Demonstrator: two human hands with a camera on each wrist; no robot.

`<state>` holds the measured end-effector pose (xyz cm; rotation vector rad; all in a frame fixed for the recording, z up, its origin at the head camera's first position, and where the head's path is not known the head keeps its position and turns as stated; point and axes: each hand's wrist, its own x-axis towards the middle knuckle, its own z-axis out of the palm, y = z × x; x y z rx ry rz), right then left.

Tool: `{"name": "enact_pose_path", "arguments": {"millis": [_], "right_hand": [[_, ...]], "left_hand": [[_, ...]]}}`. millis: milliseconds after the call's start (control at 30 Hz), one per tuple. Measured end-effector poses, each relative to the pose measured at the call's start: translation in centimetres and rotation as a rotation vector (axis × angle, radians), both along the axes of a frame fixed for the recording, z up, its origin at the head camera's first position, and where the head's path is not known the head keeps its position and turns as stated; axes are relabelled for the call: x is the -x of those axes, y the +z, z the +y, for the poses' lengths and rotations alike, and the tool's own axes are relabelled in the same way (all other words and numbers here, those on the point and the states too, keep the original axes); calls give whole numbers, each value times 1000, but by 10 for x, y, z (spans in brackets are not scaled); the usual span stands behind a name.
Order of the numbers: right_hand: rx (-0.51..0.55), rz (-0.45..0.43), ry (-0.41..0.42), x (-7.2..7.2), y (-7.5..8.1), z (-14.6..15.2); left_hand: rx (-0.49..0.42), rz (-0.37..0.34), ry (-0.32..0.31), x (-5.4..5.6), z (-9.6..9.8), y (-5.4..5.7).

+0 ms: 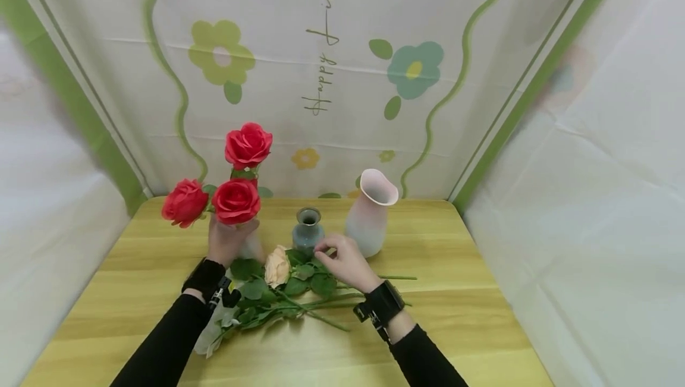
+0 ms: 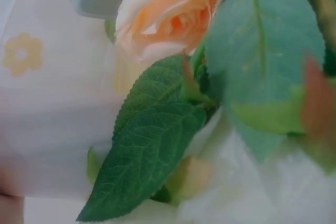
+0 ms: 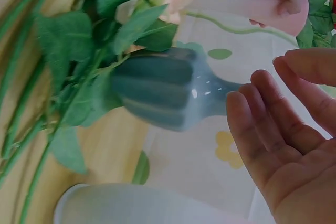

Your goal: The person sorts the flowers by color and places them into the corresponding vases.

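Note:
Three red roses (image 1: 236,201) stand in a pink-and-white vase (image 1: 250,248) at the left. My left hand (image 1: 227,239) grips this vase just under the blooms, and its fingertips show on the pink neck (image 3: 268,1) in the right wrist view. My right hand (image 1: 346,262) hovers by the small blue-grey vase (image 1: 308,237), fingers loosely bent and nothing between them. In the right wrist view its fingertips overlap the neck of that ribbed blue vase (image 3: 157,90). A peach rose (image 1: 277,267) with green leaves lies in front of the blue vase.
A taller pink-and-white vase (image 1: 368,223) with a wavy rim stands at the right. Several green stems (image 1: 316,312) lie across the wooden table (image 1: 455,327), with pale petals (image 1: 214,327) near the left forearm. A floral-printed cloth (image 1: 342,48) hangs behind the table.

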<state>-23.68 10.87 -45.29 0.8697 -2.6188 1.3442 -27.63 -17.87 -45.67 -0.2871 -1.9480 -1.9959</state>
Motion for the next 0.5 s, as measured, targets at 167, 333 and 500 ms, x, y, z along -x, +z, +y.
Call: {"name": "enact_pose_path", "arguments": {"millis": [167,333,500], "right_hand": [[12,-1,-8,-6,-10,10],[4,-25,11,-9,-19,13],[5,-31,4,-10,-25,15]], "left_hand": [[57,37,-17,-2,0,4],[183,22,-1,-8,-3,14],[197,-18,-52,-11,-3,17]]}}
